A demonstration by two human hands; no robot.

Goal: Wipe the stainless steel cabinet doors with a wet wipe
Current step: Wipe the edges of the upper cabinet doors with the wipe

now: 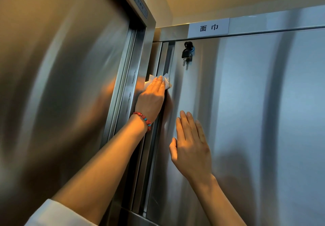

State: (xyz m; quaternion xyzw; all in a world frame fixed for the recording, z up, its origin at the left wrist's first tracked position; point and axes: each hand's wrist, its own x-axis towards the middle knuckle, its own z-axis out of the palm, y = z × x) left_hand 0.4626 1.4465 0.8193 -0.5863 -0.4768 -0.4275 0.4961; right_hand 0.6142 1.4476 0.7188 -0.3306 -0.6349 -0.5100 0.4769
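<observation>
A tall stainless steel cabinet door (246,111) fills the right half of the head view. My left hand (152,97), with a red bead bracelet on the wrist, presses a white wet wipe (167,81) flat against the door's left edge, just below the recessed handle slot (167,58). The wipe shows only above and beside my fingers. My right hand (190,145) lies flat on the door lower down, fingers straight and slightly apart, holding nothing.
A black key (186,53) hangs in the lock near the door's top left. A white label (208,28) sits on the frame above. A steel elevator door (61,94) and its frame (140,67) stand close on the left.
</observation>
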